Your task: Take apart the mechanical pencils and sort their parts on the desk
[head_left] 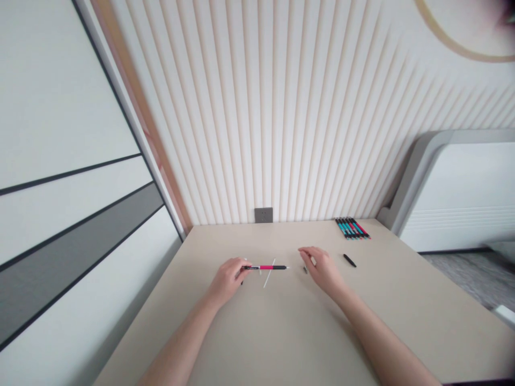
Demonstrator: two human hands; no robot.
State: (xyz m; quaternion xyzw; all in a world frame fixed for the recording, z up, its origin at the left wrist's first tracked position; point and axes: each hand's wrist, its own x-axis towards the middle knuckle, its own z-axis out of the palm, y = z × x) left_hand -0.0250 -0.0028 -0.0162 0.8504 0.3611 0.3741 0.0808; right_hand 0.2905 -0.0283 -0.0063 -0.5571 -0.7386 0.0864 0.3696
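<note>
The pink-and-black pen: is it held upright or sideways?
Sideways: the pen runs roughly level across the view, one end in the left hand.

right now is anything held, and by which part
The left hand holds a pink pen by the end opposite its pale tip; whether the right hand holds anything cannot be told.

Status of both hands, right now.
Left hand: closed, holding the pink-and-black pen by one end.
Right hand: partly curled; whether it pinches anything small cannot be told.
</note>
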